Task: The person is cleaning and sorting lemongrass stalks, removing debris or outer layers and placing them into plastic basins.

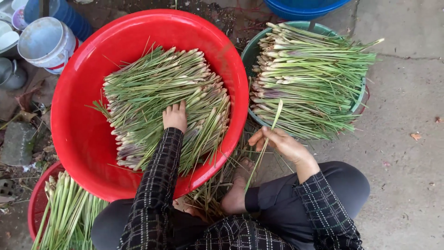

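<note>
Inside red basin (pixel 78 134), lemongrass stalks (pixel 157 92)

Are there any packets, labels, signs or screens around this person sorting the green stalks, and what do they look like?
No packets, signs or screens show.
White bucket: top left beside the red basin, round, with a red band that may be a label; too small to tell.

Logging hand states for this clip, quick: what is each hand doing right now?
Left hand: open, resting flat on the lemongrass pile in the red basin.
Right hand: closed on a single lemongrass stalk.
</note>
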